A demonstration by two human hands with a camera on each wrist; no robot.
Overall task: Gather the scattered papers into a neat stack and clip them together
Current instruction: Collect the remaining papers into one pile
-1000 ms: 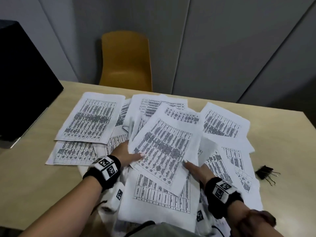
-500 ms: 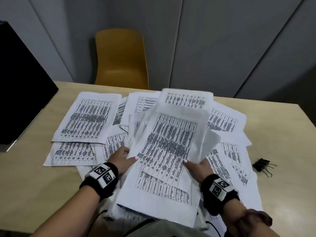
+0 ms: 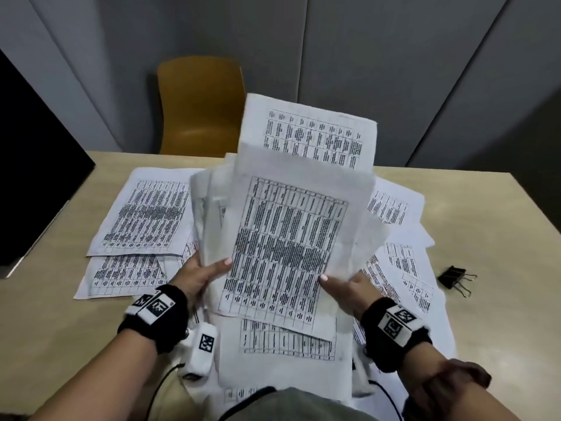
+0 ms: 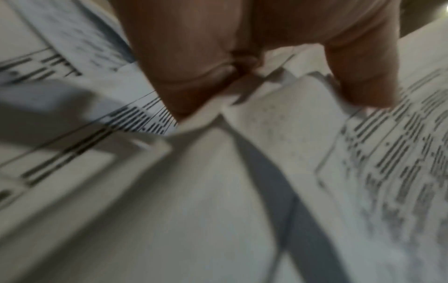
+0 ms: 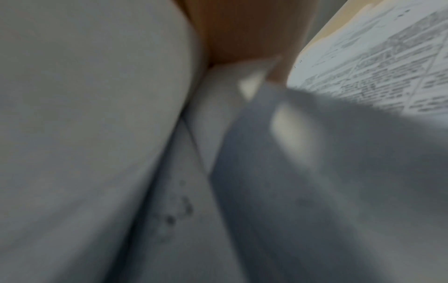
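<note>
A loose bundle of printed sheets (image 3: 282, 226) is tilted up off the table, its top edge raised toward the far side. My left hand (image 3: 197, 276) grips its left edge, thumb on the front. My right hand (image 3: 346, 285) grips its right edge the same way. In the left wrist view my fingers (image 4: 194, 63) pinch the paper (image 4: 278, 134); the right wrist view is blurred paper (image 5: 97, 95). More printed sheets (image 3: 142, 214) lie scattered on the tan table (image 3: 45, 314). A black binder clip (image 3: 453, 278) lies at the right.
A yellow chair (image 3: 200, 107) stands behind the table's far edge. A black monitor (image 3: 36, 165) fills the left side. Grey wall panels rise behind. More sheets (image 3: 403, 262) lie to the right, close to the clip.
Both hands have lifted the gathered bundle from nearly flat on the table to steeply tilted up, its top edge rising toward the chair. The clip has not moved.
</note>
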